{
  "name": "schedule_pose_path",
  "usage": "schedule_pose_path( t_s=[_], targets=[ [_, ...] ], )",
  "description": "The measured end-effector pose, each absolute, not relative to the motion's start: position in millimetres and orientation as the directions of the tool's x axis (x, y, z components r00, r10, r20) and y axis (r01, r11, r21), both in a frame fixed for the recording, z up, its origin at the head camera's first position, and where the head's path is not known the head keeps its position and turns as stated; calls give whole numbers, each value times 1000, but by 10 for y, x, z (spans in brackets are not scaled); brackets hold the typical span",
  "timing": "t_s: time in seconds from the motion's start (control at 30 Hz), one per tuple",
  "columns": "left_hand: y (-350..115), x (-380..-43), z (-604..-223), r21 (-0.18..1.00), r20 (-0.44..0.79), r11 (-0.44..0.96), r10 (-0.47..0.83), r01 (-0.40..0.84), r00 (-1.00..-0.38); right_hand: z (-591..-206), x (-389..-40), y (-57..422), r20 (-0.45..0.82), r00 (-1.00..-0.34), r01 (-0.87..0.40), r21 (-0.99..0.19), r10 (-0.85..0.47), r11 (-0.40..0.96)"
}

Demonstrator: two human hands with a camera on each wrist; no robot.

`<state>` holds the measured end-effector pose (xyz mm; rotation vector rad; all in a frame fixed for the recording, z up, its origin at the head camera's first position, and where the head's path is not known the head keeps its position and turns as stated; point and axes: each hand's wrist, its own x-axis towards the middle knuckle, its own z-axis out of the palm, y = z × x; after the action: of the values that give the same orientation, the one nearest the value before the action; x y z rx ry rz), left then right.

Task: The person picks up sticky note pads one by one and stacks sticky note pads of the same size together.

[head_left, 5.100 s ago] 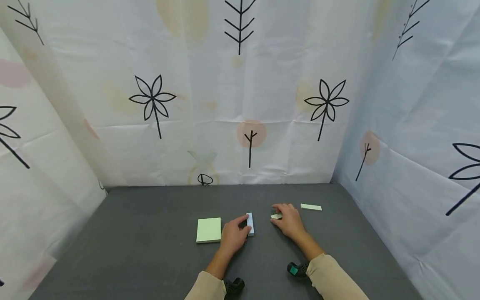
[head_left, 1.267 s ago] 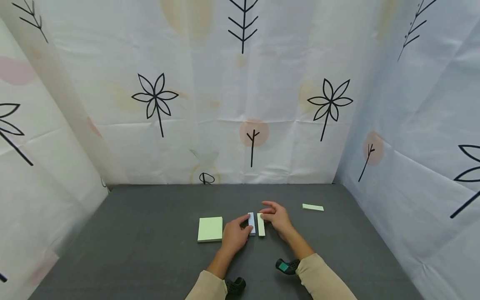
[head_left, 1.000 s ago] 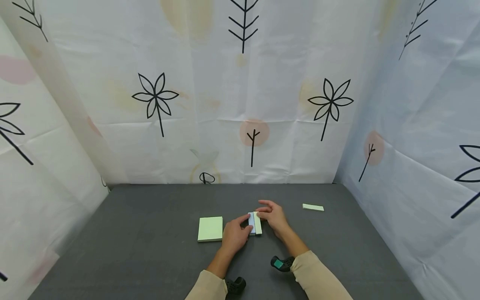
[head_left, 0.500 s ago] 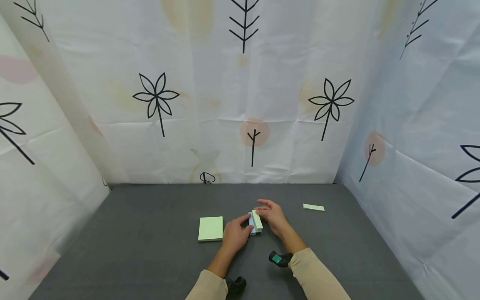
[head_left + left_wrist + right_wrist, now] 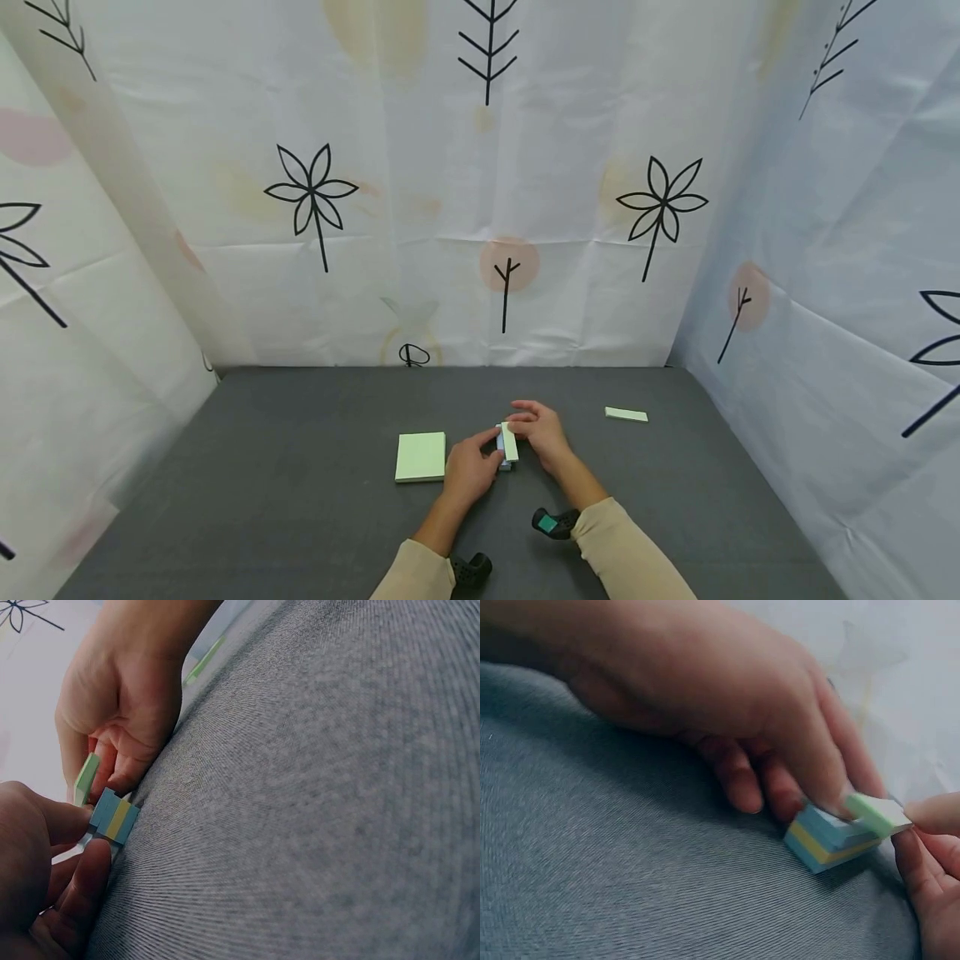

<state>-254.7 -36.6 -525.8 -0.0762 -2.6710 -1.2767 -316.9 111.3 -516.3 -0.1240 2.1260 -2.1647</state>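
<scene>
In the head view my left hand (image 5: 468, 471) rests on the table and pinches a small stack of narrow sticky-note pads between thumb and index finger, one at each end. Blue and yellow layers show in this stack (image 5: 114, 816) in the left wrist view. Thumb and fingers of my right hand (image 5: 543, 433) pinch the far end of a narrow light green sticky-note pad (image 5: 509, 442). That pad is tilted just over the top of the stack, its near end lower; whether they touch I cannot tell. Right fingertips partly cover the green pad (image 5: 877, 815).
A square light green sticky-note pad (image 5: 420, 457) lies just left of my left hand. Farther back on the right lies another narrow light green strip (image 5: 626, 414). The grey table (image 5: 300, 500) ends at a printed white curtain (image 5: 555, 167) on the sides and back.
My right hand picked up the narrow green pad at the right and brought it left, beside and then over the stack, tilting it on the way. My left hand stayed at the stack.
</scene>
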Motion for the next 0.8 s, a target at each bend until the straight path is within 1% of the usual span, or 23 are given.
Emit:
schedule_pose_path(
  t_s=[0.17, 0.37, 0.6, 0.8],
  targets=[
    [-364, -2538, -5262, 758, 191, 640, -32, 127, -981, -5183, -3139, 1066, 52, -994, -60, -995, -101, 83],
    [-364, -2538, -5285, 761, 215, 630, -20, 155, -976, -5194, -3130, 1055, 92, -993, -101, -987, -79, 126],
    [-353, -2538, -5293, 749, 229, 643, -28, 158, -973, -5184, -3119, 1032, 94, -994, -100, -986, -50, 137],
    [-344, -2540, -5293, 783, 204, 608, -51, 132, -978, -5180, -3119, 1018, 88, -995, -94, -985, -43, 146]
  ],
)
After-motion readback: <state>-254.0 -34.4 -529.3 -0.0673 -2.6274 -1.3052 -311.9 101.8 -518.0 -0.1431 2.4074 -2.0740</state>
